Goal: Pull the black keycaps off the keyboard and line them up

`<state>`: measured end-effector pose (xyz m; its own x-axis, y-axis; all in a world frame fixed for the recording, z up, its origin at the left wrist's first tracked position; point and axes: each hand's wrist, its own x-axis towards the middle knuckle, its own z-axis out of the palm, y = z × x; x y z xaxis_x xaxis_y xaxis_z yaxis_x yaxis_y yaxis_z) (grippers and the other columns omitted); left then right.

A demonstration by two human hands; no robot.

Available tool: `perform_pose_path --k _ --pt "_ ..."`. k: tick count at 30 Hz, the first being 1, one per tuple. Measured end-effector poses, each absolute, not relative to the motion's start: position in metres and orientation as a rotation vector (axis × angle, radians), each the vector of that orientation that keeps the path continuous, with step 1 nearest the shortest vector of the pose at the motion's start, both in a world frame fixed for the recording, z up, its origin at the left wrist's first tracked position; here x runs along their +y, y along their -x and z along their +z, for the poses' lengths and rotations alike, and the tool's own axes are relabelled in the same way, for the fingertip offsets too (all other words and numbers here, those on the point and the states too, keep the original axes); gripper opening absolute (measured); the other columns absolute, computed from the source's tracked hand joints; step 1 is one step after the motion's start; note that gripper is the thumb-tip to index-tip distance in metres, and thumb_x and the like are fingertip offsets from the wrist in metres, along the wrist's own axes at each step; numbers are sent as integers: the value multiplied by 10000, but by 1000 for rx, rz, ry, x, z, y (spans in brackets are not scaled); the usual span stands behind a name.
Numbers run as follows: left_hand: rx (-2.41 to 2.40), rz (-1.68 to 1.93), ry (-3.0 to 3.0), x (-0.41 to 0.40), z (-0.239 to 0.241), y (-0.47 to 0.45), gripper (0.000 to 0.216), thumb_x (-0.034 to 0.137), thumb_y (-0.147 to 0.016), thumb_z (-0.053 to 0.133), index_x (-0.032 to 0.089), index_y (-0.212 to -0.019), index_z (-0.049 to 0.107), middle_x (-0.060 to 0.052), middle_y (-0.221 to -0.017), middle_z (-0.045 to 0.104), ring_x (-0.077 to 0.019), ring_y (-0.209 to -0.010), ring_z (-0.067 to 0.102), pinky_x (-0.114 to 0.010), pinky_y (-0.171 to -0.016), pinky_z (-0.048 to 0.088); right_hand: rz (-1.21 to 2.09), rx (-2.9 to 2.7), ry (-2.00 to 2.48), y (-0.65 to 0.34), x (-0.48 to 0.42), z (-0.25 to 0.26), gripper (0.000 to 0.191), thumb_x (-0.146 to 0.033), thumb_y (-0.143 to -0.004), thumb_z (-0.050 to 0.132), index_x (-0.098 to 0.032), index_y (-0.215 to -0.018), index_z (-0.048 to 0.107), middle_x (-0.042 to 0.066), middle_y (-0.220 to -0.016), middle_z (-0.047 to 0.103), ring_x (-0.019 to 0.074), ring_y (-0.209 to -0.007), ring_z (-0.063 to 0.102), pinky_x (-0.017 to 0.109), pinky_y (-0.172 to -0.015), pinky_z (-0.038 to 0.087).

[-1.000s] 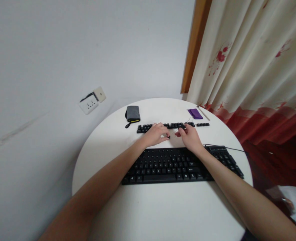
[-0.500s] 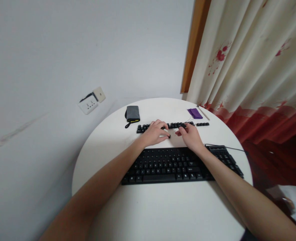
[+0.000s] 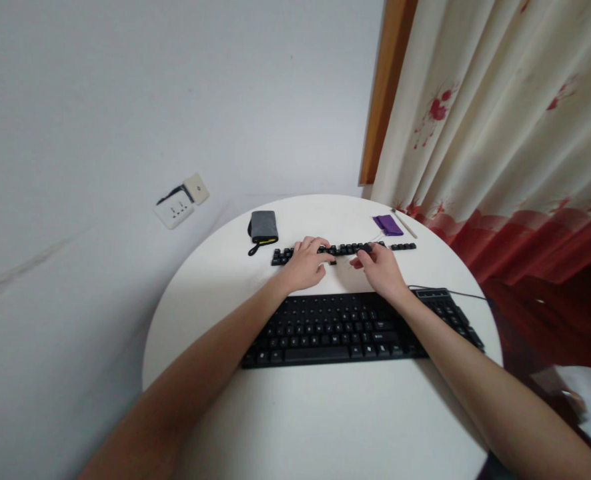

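Note:
A line of loose black keycaps (image 3: 347, 249) lies across the white round table. My left hand (image 3: 303, 265) rests over its left part, with thumb and index finger apart. The thumb tip touches or nearly touches a single keycap (image 3: 332, 262) just in front of the line. Closed around the black handle of what looks like a wire keycap puller (image 3: 366, 247) is my right hand (image 3: 381, 268); thin wires show faintly to its left. Nearer to me lies a black keyboard (image 3: 320, 330), partly covered by both forearms, with keys gone from its upper rows.
A grey pouch (image 3: 264, 227) with a loop stands at the back left. At the back right are a purple cloth pouch (image 3: 388, 225) and a thin light stick (image 3: 405, 224). The keyboard's cable (image 3: 458, 293) runs off the right edge. Wall and curtain (image 3: 455, 133) border the table.
My left thumb has drawn back and to the left, and the single keycap now sits closer to the line. My right hand has stayed nearly still with the puller.

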<state>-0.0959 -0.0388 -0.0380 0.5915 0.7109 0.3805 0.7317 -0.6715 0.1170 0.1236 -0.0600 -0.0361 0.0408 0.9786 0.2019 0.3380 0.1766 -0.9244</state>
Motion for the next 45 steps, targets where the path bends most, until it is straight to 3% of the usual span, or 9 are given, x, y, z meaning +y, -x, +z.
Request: perform_pose_path --k 23,30,45 --pt "-1321 -670 2661 -36 -39 97 367 71 -824 520 262 -1057 731 -76 -1310 562 -305 -1223 423 -496 -956 390 840 -1505 1325 -125 -57 -41 122 -267 -903 544 -162 -933 598 99 -791 773 203 -705 734 303 -671 553" --pt "-1293 -716 2726 -36 -41 95 252 74 -816 532 229 -868 723 -59 -1278 554 -290 -1200 426 -498 -968 376 838 -1499 1328 -124 -58 -38 106 -263 -907 539 -172 -923 591 91 -775 769 201 -701 730 304 -678 548" --pt "-1330 -627 2755 -34 -43 96 298 100 -816 549 241 -955 772 -68 -1312 546 -308 -1231 416 -517 -985 377 841 -1514 1302 -125 -57 -37 85 -254 -908 533 -182 -884 569 84 -752 759 203 -704 725 317 -704 549"
